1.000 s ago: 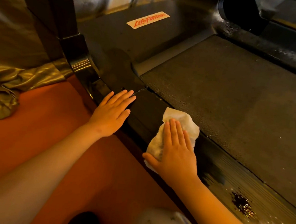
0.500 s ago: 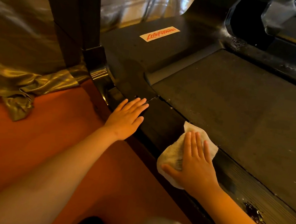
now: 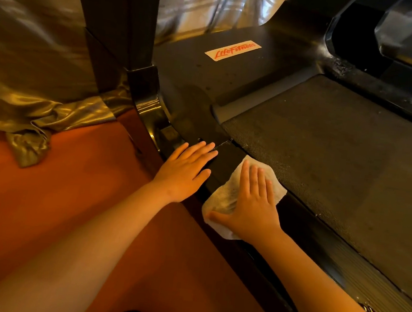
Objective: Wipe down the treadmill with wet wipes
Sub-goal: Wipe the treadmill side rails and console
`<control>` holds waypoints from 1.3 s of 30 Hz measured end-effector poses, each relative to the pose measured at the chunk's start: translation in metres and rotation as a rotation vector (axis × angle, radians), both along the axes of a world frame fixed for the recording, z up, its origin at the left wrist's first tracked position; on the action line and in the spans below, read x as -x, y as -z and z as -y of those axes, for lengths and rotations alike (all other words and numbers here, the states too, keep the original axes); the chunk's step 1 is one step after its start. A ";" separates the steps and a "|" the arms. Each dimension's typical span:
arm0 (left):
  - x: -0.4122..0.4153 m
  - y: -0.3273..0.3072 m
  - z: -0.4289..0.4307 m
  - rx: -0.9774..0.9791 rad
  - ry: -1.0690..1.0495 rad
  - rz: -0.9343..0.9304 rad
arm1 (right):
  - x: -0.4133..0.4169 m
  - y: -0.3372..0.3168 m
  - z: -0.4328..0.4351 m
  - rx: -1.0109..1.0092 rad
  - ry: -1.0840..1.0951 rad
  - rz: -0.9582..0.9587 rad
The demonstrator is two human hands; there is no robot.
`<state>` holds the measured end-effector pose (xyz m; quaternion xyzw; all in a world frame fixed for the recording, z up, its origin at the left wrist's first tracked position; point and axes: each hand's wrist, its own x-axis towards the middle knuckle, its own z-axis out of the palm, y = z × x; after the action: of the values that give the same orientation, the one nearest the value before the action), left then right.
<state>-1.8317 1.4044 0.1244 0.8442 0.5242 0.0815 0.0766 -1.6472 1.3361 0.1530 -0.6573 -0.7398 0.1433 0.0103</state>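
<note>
In the centre of the frame, a person's right hand [image 3: 250, 206] lies flat on a white wet wipe [image 3: 222, 199], fingers straight and slightly spread, pressing it onto the black side rail [image 3: 322, 244] of a treadmill [image 3: 233, 82]. The left hand [image 3: 185, 174] rests just to its left, palm down, fingers straight and close together, on the rail's front end, holding nothing. The wipe already shows grey dirt and hangs over the rail's outer edge, so further strokes may smear grime rather than lift it, and the loose edge could bunch or drag. The fingertips sit near the seam beside the grey belt [image 3: 339, 157], where the wipe might snag. Specks and a dark spill mark remain on the ribbed rail at lower right. The belt looks rough and dusty. A white label [image 3: 232, 50] with red lettering sits at upper centre. An orange floor [image 3: 69, 192] fills the lower left, and gold curtain fabric [image 3: 32, 61] pools in the upper left behind a dark post [image 3: 117, 19].
</note>
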 end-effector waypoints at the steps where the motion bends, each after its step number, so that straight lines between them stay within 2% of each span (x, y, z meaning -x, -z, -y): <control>1: 0.000 0.000 0.000 0.003 0.004 0.004 | -0.001 -0.005 0.000 0.020 0.012 -0.022; 4: 0.001 0.000 -0.001 0.003 0.006 0.003 | -0.004 -0.018 -0.002 -0.026 0.010 0.083; 6: 0.001 -0.001 0.000 0.010 0.006 0.009 | -0.003 -0.018 -0.003 0.016 -0.001 0.150; 8: 0.000 -0.001 0.001 0.021 0.003 0.006 | 0.002 -0.011 -0.003 0.074 0.018 0.133; 13: -0.001 -0.003 0.002 0.041 -0.006 0.008 | 0.024 0.008 -0.013 -0.052 0.044 0.170; 16: 0.000 -0.005 0.003 0.091 -0.001 0.079 | 0.040 0.010 -0.029 -0.046 0.037 0.187; 20: 0.002 -0.003 0.000 0.063 0.017 0.088 | 0.045 0.011 -0.039 -0.058 0.037 0.143; 29: 0.001 -0.014 0.002 0.192 -0.010 0.025 | -0.040 0.005 0.047 -0.061 0.030 0.146; 34: -0.025 -0.029 0.006 0.294 -0.177 -0.050 | -0.087 0.006 0.099 -0.018 0.051 0.170; 36: -0.048 -0.032 0.021 0.216 -0.238 0.017 | -0.100 0.008 0.114 -0.061 0.065 0.184; 39: -0.086 -0.037 0.047 0.059 -0.025 0.072 | -0.116 0.010 0.132 0.034 0.111 0.154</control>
<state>-1.7454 1.3576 0.1611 0.8314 0.5339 0.0974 0.1195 -1.5310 1.2045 0.1428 -0.7065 -0.6982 0.1039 -0.0499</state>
